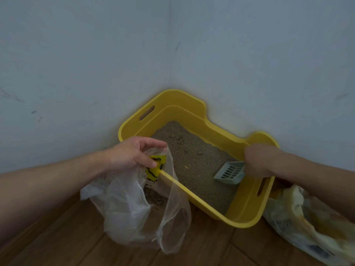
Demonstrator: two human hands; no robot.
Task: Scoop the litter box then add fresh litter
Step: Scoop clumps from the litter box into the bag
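Note:
A yellow litter box (247, 215) sits in the corner of two walls, holding grey-brown litter (196, 162) with a few clumps. My left hand (130, 154) pinches the rim of a clear plastic bag (132, 208) and holds it open at the box's left edge; some scooped litter lies inside it. My right hand (259, 160), blurred, grips the handle of a pale slotted scoop (229, 172) whose head rests in the litter near the box's right end.
A printed yellow-and-white litter bag (307, 221) lies on the wooden floor (57, 242) right of the box. Pale walls (115, 64) close in behind the box on both sides.

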